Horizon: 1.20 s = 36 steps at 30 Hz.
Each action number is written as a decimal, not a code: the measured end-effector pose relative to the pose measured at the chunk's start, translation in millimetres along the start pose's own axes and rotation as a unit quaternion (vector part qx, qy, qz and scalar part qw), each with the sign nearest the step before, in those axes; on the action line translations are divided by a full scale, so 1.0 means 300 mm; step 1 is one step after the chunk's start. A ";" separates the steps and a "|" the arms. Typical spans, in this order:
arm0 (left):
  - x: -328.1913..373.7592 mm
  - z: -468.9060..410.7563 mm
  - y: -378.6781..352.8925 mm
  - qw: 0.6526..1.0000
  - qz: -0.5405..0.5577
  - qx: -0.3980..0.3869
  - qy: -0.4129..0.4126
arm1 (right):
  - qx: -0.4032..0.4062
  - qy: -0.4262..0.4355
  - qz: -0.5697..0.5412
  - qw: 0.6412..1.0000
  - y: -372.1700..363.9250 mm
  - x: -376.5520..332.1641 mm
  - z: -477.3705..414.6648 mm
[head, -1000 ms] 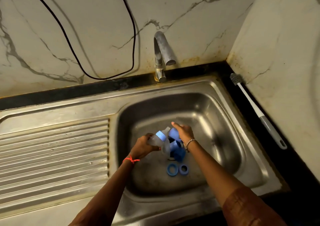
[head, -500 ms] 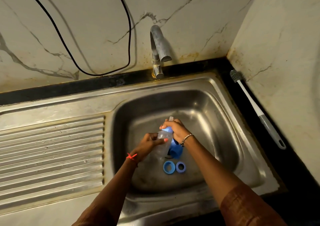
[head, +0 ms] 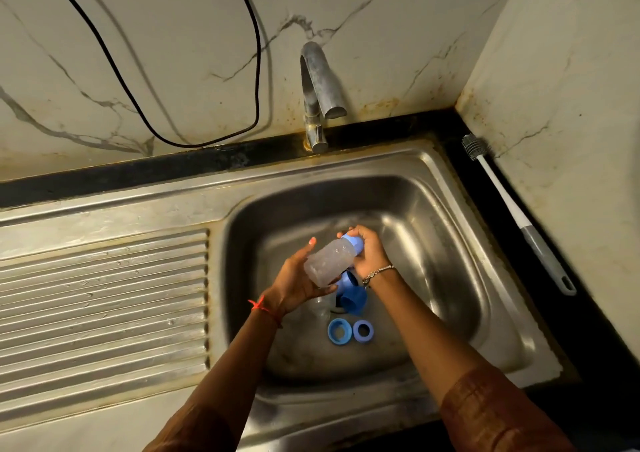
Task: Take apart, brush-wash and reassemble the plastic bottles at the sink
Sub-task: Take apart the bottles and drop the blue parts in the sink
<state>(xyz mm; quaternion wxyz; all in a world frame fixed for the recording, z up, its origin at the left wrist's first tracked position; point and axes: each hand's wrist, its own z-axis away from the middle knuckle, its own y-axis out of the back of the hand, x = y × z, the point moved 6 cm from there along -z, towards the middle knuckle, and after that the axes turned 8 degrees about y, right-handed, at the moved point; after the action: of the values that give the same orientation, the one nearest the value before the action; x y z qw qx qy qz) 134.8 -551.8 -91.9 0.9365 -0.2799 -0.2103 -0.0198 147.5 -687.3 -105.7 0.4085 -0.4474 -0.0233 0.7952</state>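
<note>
You hold a clear plastic bottle (head: 329, 261) tilted above the steel sink basin (head: 433, 244). Your left hand (head: 298, 278) cups its base, fingers and thumb wrapped round it. Your right hand (head: 369, 254) curls round the blue collar (head: 353, 244) at its neck. Under the bottle, by the drain, a blue cap (head: 353, 299) lies on its side. Two blue rings (head: 339, 331) lie side by side just nearer you. A long-handled bottle brush (head: 516, 209) lies on the black counter (head: 595, 341) right of the sink, well apart. The tap (head: 318, 88) stands behind the basin.
</note>
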 end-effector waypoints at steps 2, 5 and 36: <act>0.014 -0.003 0.018 0.999 -0.024 0.003 -0.035 | 0.015 0.007 0.025 1.000 0.023 -0.003 -0.015; 0.015 -0.015 0.035 0.998 -0.038 0.022 -0.037 | 0.015 0.012 0.031 0.999 0.042 -0.011 -0.018; -0.009 -0.073 0.015 0.995 -0.051 0.059 -0.060 | -0.004 0.079 0.121 0.989 0.089 0.053 -0.009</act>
<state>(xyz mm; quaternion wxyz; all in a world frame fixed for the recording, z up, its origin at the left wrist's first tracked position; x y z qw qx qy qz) 141.5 -559.7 -111.8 0.9348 -0.2136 -0.2810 -0.0385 128.5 -695.3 -129.0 0.3081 -0.5102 0.0606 0.8007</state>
